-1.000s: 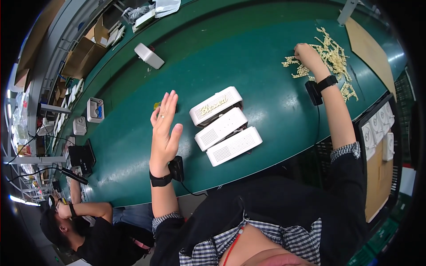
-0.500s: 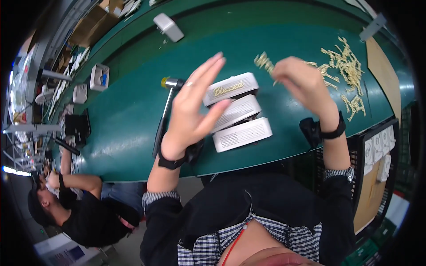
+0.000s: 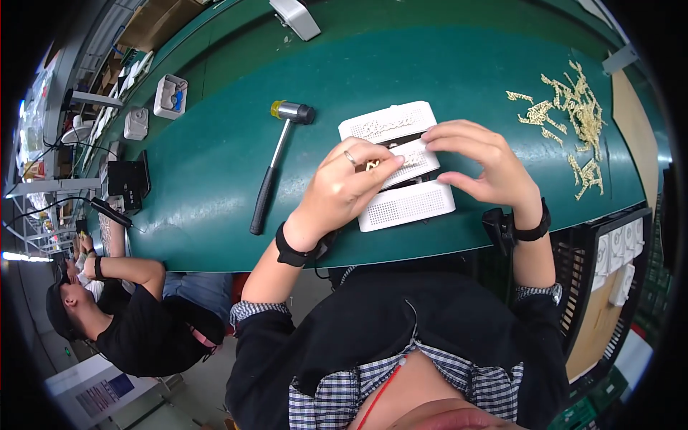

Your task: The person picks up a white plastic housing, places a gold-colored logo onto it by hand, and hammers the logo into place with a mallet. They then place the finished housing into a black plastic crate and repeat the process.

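Three white perforated cases lie in a row before me. Gold script lettering (image 3: 387,127) sits on the far case (image 3: 421,115). Over the middle case (image 3: 424,163), my left hand (image 3: 347,183) is closed, thumb and forefinger pinching a gold lettering piece (image 3: 373,165) at the case's surface; the fingers partly hide it. My right hand (image 3: 484,158) is at that case's right end, its thumb and fingers apart, fingertips near or touching the edge. The near case (image 3: 407,208) carries no lettering. Wristbands with black units are on both wrists.
A mallet (image 3: 276,161) with yellow and black faces lies left of the cases. Loose gold lettering pieces (image 3: 584,111) are heaped at the right. A white open box (image 3: 170,97) stands far left, a white case (image 3: 295,19) at the back. A co-worker (image 3: 136,322) sits left; a black crate (image 3: 573,283) stands right.
My right hand has brought the lettering piece from the right to the middle case. My left hand has come down from above the cases and now pinches it; the right fingers have spread.
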Available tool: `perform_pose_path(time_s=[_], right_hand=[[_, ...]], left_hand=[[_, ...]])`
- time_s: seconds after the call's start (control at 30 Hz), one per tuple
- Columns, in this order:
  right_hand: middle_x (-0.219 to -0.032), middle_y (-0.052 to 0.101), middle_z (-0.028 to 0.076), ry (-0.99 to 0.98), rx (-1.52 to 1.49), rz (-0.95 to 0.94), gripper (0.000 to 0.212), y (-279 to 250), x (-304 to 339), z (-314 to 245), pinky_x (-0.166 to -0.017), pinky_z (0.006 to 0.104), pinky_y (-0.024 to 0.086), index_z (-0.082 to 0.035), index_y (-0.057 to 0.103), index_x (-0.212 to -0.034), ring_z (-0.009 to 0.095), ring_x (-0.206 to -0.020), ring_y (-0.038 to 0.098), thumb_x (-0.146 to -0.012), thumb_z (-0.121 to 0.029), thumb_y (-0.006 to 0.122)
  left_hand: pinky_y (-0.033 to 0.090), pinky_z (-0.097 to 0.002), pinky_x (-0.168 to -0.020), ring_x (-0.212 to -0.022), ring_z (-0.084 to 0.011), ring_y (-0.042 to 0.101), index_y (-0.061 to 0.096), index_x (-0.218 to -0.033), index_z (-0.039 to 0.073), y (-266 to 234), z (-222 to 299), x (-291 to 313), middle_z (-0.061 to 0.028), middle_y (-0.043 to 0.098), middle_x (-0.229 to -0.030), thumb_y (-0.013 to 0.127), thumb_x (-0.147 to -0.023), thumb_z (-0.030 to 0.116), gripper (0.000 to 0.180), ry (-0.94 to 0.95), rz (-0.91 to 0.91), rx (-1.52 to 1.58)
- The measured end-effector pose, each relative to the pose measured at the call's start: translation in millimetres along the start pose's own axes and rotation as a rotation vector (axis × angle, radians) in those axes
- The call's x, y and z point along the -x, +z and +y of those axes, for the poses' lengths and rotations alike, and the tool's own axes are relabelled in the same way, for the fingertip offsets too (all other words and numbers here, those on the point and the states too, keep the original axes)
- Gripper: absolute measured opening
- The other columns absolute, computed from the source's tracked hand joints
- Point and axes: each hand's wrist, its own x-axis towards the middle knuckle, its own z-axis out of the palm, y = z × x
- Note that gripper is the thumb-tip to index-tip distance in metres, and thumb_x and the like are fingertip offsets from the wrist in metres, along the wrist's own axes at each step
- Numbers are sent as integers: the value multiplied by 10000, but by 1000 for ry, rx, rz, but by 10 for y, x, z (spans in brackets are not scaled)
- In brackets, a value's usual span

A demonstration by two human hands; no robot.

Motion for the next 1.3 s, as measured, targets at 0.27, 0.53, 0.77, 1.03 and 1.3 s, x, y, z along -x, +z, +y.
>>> perform_pose_path(time_s=[0.27, 0.53, 0.77, 1.03, 1.3], right_hand=[[-1088, 656, 128, 69, -86, -44, 223, 125, 114, 135, -851, 385, 506, -7, 670, -918, 310, -1027, 616, -698, 7, 702], [-1098, 631, 113, 67, -56, -74, 266, 118, 85, 106, -813, 366, 506, -31, 678, -959, 294, -1010, 602, -701, 35, 676], [-1118, 599, 101, 5, 108, -101, 325, 80, 112, 78, -836, 373, 481, -77, 679, -1040, 297, -1027, 571, -735, 31, 645], [-1172, 579, 123, 305, 525, 195, 304, -698, 346, 974, -958, 385, 426, -58, 645, -1088, 335, -1114, 518, -789, -16, 619], [-989, 625, 127, 561, 701, -1, 236, -902, 837, 1676, -773, 379, 500, -13, 605, -1038, 311, -901, 608, -802, 3, 610]], left_hand=[[502, -332, -659, -775, -220, 594, 686, -995, 44, 64, -18, 90, -53, 603, -887, 694, -663, -46, 344, -8, -19, -30], [492, -326, -689, -841, -210, 580, 674, -989, 29, 16, 162, 37, -51, 581, -900, 637, -719, -12, 276, -71, -136, -194], [333, -410, -958, -1146, -289, 504, 593, -1212, 59, -183, 239, 125, -88, 569, -1186, 581, -810, 138, 411, -86, -397, -339], [163, -456, -1081, -1364, -350, 331, 308, -1434, -3, -399, 71, 466, -182, 409, -1435, 364, -932, 503, 716, -278, -160, -31], [172, -421, -1085, -1365, -339, 338, 328, -1410, -54, -423, 19, 316, -206, 424, -1419, 341, -936, 515, 740, -280, 128, -7]])
